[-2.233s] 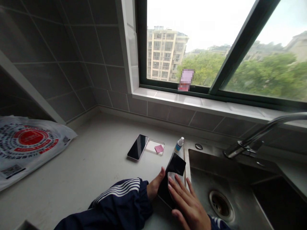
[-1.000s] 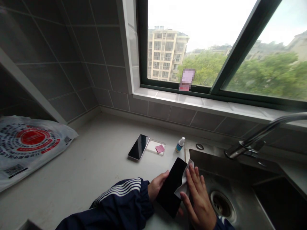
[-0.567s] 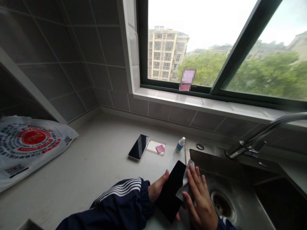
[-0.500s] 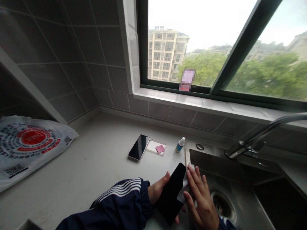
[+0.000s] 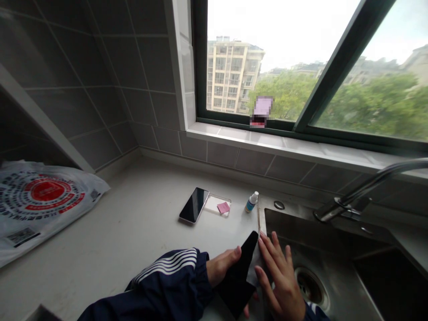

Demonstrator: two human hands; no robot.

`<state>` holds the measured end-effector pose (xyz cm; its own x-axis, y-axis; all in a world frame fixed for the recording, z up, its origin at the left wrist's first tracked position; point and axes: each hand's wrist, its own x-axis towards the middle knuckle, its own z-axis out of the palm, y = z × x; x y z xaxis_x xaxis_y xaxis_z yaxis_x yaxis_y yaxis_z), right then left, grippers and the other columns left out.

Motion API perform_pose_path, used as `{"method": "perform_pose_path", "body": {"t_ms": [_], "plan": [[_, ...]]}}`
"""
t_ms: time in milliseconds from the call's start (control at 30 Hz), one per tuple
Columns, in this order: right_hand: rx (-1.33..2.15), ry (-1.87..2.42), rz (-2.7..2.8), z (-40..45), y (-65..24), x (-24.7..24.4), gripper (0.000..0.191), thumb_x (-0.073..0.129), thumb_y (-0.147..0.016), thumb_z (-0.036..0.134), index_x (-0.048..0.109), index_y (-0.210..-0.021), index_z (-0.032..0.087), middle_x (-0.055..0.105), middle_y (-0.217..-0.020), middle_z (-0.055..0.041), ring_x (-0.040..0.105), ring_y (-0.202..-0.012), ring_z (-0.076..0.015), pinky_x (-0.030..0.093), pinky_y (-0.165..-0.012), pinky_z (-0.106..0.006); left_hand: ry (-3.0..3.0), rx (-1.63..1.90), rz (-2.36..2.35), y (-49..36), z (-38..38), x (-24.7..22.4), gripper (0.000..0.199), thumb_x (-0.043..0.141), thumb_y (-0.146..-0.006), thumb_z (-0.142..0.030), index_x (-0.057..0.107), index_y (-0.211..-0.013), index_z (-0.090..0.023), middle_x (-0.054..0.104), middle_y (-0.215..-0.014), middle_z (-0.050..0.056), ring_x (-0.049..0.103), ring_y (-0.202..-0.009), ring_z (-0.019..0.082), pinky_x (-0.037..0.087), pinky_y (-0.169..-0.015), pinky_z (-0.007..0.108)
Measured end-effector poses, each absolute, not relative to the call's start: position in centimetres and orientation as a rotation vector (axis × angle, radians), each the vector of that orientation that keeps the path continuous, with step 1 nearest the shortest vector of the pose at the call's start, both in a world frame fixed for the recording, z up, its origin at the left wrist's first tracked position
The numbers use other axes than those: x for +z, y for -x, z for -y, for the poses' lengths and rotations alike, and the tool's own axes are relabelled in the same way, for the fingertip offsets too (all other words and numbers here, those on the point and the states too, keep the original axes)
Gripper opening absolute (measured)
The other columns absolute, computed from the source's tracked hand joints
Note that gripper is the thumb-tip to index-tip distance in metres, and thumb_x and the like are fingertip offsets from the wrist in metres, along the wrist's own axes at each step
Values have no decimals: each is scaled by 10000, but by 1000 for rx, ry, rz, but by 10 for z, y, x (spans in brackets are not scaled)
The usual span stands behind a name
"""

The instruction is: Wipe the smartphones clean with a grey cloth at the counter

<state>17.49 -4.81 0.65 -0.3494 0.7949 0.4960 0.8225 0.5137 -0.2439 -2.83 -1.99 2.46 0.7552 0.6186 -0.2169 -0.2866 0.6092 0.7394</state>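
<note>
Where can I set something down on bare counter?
Widest: counter between plastic bag and the flat phone; smaller, between that phone and the left sleeve. Crowded: clear case to spray bottle, and around left hand and right hand.

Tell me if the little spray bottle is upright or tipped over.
Upright: the spray bottle stands on its base on the counter, white top uppermost.

You can read no words here: the bag's (image 5: 67,183) printed characters and square codes, and the bottle's (image 5: 250,206) label, are too small or blurred.
</note>
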Motion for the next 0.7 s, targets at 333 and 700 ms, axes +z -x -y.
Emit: {"method": "perform_pose_path", "body": {"t_ms": [333, 700], "plan": [[-159, 1311, 2270, 48, -174, 13, 615, 411, -962, 233, 209, -1537, 155, 322, -1553, -111, 145, -1460, -390, 128, -1129, -639, -911, 496, -471, 25, 15, 22, 788, 381, -795, -770, 687, -1085, -105, 706, -827, 163, 691, -700, 251, 545, -705, 380], [-213, 1270, 2376, 49, -172, 12, 617, 445, -957, 270, 252, -1526, 131, 296, -1566, -103, 107, -1462, -403, 68, -1154, -593, -1032, 629, -452, 27, 14, 23, 637, 324, -929, -575, 570, -1312, -130, 651, -1213, 186, 585, -1174, 311, 362, -1072, 493]]}}
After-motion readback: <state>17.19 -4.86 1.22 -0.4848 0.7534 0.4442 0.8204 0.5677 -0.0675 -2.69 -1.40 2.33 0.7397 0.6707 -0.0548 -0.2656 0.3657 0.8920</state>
